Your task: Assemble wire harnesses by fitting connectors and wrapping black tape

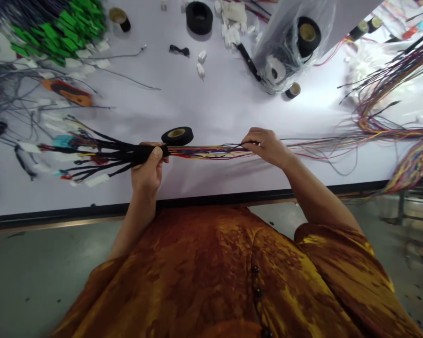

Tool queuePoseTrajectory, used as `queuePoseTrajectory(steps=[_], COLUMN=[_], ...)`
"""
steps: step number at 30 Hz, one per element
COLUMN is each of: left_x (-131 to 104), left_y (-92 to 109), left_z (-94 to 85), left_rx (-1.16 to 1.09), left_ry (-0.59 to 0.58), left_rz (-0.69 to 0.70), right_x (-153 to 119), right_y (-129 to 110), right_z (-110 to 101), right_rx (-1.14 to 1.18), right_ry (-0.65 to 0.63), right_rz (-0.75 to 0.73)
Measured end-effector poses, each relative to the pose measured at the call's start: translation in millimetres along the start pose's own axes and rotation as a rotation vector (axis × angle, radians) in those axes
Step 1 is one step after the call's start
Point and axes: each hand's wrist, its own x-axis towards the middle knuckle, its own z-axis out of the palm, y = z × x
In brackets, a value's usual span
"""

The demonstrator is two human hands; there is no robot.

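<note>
My left hand (148, 162) is closed round the black taped trunk of a wire harness (141, 154), thumb on top. Taped branches with connectors and white labels fan out to the left of it. Just behind that hand stands a roll of black tape (178, 135), touching or nearly touching the trunk. From the taped end, loose coloured wires (204, 151) run right. My right hand (264, 145) pinches a dark wire of this bundle between thumb and fingers. Beyond it the wires continue to the right edge of the table.
Green connectors (63, 33) with many wires lie at the back left, near an orange-and-black cutter (67, 92). Another black tape roll (199, 18) and white connectors (200, 65) lie behind. A plastic bag with rolls (292, 51) is back right. More wires (412, 164) hang over the right edge.
</note>
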Motion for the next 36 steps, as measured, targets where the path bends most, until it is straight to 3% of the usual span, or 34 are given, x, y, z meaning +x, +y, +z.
queuePoseTrajectory(steps=[7,18,22,25,28,31,34,36], left_x=[2,2,2,3,2,-2,-6,-8], left_y=[-10,-18,-17,-11,-3,6,13,15], left_z=[7.4,-1.4,-2.8,-1.7,1.5,6.1,9.0,8.4], left_rx=[0.025,0.082,0.106,0.104,0.121,0.148,0.144,0.144], left_ry=[0.177,0.131,0.128,0.081,0.037,0.011,-0.021,-0.049], left_rz=[-0.142,-0.164,-0.161,-0.114,-0.078,-0.058,-0.019,0.011], right_x=[-20,-24,-19,-2,35,82,119,133], right_y=[9,29,35,25,-3,-39,-71,-86], right_z=[6,31,30,21,19,36,63,78], right_rx=[-0.008,0.107,0.167,0.197,0.299,0.409,0.332,0.164], right_ry=[0.101,0.063,-0.076,-0.167,-0.187,-0.344,-0.528,-0.456], right_rz=[0.055,0.09,0.097,0.145,0.186,0.176,0.106,0.014])
